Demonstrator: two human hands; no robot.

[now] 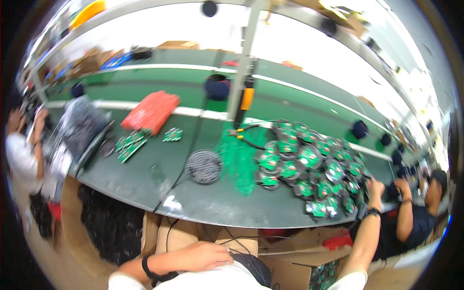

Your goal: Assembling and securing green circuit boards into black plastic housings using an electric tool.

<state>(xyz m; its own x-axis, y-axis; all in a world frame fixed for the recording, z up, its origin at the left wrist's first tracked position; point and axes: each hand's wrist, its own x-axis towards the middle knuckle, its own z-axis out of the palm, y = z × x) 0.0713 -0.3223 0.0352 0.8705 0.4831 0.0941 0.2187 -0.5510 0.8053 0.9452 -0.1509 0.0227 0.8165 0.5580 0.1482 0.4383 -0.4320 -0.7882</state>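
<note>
My left hand (207,256) lies across my lap, its fingers stretched out flat and holding nothing that I can see. My right arm reaches forward to the right, and my right hand (374,187) is at the right edge of a heap of round black parts with green circuit boards (309,157). Its fingers are small and blurred, so their grip cannot be made out. Left of the heap lies a spread of thin green strips (237,166). Beside those strips sits a round black grille-like disc (204,166). A tool with yellow-and-black handles (249,135) rests at the heap's far left.
On the dark worktable (130,181) lie a red plastic bag (153,111) and small stacks of green boards (130,145). Behind runs a green conveyor (188,92); a post (245,63) stands at the table's back. Boxes flank my legs. A co-worker (411,217) sits at right, another (26,150) at left.
</note>
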